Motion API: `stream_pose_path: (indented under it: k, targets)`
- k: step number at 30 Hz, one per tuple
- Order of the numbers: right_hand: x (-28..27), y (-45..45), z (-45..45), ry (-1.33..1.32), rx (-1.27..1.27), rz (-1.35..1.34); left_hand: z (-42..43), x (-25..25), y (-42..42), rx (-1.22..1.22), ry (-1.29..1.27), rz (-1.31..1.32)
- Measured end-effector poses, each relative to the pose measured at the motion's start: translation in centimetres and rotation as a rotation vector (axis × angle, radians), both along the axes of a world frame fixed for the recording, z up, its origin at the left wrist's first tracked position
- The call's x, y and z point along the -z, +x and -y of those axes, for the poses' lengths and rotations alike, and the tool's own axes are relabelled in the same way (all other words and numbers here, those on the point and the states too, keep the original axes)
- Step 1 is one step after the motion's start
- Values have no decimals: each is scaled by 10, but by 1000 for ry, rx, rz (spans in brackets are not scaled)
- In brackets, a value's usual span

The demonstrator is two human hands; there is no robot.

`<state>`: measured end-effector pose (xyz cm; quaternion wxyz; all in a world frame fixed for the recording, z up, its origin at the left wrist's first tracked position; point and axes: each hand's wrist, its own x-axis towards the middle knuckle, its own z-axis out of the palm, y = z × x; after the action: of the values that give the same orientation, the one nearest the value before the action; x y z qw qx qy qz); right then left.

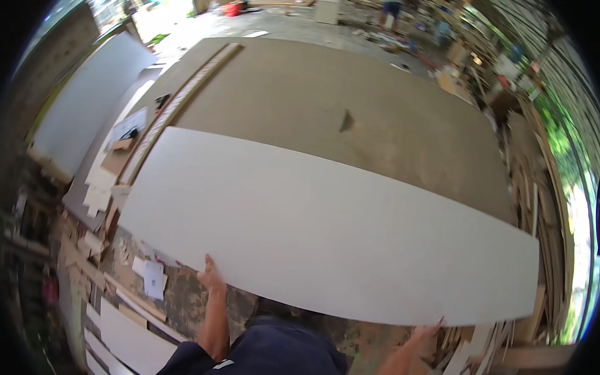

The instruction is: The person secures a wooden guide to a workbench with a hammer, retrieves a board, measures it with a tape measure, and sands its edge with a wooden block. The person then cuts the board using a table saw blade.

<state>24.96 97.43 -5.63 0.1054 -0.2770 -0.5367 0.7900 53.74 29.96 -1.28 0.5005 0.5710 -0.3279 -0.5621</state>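
Observation:
A long white board (331, 228) lies across the near part of a large brown worktable (382, 111), its near edge towards my body. My left hand (211, 277) grips that edge left of centre, thumb on top and the other fingers hidden underneath. Further right, my right hand (427, 331) holds the same edge near the board's right end, with most of its fingers out of sight below. Along the table's left side runs a long wooden strip (184, 101), close to the board's left end.
White panels (85, 100) lean at the left. Papers (154, 278) and offcuts (136, 337) lie on the floor near my left side. Stacked timber (528, 169) lines the right. A person (391, 9) stands in the background near scattered clutter. A small dark mark (346, 120) shows on the tabletop.

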Motion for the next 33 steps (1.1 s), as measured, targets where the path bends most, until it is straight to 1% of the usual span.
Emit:
stream_pose_path:
  k: [1,3,4,7,9,13,16,18,19,21,22,24,28,30,33]
  targets:
    - [32,-10,-17,174,-157,35,1,-4,0,-48,-12,5]
    - [-6,-14,13,-535,9,-2,-1,-6,-6,-61,-10,61]
    - [-19,-16,23,-580,49,16,-1,-7,-8,-101,-4,52]
    - [-33,-23,42,-471,21,65,3,-6,-8,-165,57,91]
    - [-38,-27,49,-447,2,83,8,-5,-9,-134,85,224]
    - [-45,-32,58,-427,-27,109,14,-10,-19,-130,43,147]
    - [-48,-35,63,-419,-43,128,23,-10,-26,-156,68,206]
    - [-50,-37,67,-412,-53,136,27,-14,-31,-140,107,333]
    - [-51,-39,68,-409,-58,136,27,-16,-34,-135,110,333]
    - [-52,-39,68,-413,-61,142,29,-21,-37,-145,105,202]
    - [-51,-40,71,-417,-60,146,32,-19,-40,-141,102,203]
    - [-51,-40,73,-422,-55,151,34,-16,-45,-182,-15,99]
    - [-54,-42,82,-421,-50,161,39,-17,-50,-194,22,102]
    - [-55,-47,90,-423,-51,178,40,-11,-48,-159,10,3]
    - [-54,-52,97,-425,-60,190,41,-9,-48,-166,-16,-61]
